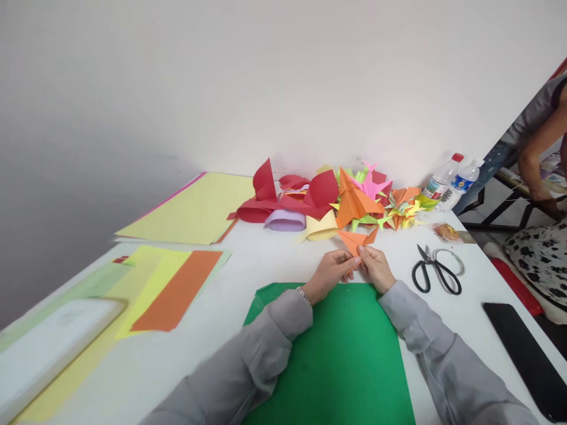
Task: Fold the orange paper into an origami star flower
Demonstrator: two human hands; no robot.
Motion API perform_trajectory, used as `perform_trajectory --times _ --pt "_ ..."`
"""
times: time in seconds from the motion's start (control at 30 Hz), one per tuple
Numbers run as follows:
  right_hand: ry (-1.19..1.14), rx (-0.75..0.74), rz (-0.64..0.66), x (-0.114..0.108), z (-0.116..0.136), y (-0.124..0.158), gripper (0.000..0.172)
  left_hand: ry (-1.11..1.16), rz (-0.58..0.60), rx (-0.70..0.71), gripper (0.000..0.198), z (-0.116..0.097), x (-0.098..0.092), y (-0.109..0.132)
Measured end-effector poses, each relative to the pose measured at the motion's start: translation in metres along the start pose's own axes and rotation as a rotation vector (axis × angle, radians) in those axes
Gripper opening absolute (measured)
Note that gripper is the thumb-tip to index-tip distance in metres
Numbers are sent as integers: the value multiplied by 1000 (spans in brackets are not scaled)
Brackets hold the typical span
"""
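Note:
Between both hands is a small folded orange paper piece (355, 239), its pointed wings sticking up and outward above the fingers. My left hand (333, 270) pinches its lower part from the left, thumb on the near side. From the right, my right hand (375, 267) grips the same piece with its thumb pressed on the fold. The lower end of the piece is hidden by the fingers. Under my wrists lies a large green sheet (341, 354). Just behind the hands stands a bigger orange paper plane (354, 200) among other folded papers.
Red paper shapes (261, 195) and bright origami line the wall. Scissors (436, 271), a tape roll (449, 261), a black phone-like slab (527, 354) and bottles (458, 183) are at right. Coloured sheets (177, 289) and a white box (57, 348) lie left. A person (540, 147) is beyond.

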State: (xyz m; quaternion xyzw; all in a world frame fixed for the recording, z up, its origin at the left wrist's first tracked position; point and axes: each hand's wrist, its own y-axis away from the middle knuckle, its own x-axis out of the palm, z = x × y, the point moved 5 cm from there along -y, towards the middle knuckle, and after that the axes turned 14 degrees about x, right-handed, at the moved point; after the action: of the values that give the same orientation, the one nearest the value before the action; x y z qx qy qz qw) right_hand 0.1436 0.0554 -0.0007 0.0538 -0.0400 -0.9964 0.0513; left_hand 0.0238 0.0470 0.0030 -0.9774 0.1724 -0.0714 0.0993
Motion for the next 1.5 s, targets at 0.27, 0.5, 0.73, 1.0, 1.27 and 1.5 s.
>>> perform_trajectory --times 0.27,0.5,0.73,1.0,1.27,1.5 --pt "-220 68 -73 -6 -6 -4 47 65 -4 -11 27 1 -2 1" --pt "-223 25 -66 -5 1 -2 42 34 20 -28 27 -3 2 1" --pt "-203 51 -14 -1 6 3 41 26 26 6 30 -4 1 2" --pt "-193 36 10 0 7 2 41 36 32 25 30 -1 1 0" --pt "-180 49 58 2 5 3 38 -38 90 -21 28 -1 2 3" --pt "-217 47 15 -3 -1 -1 40 -33 120 -34 27 -4 5 3"
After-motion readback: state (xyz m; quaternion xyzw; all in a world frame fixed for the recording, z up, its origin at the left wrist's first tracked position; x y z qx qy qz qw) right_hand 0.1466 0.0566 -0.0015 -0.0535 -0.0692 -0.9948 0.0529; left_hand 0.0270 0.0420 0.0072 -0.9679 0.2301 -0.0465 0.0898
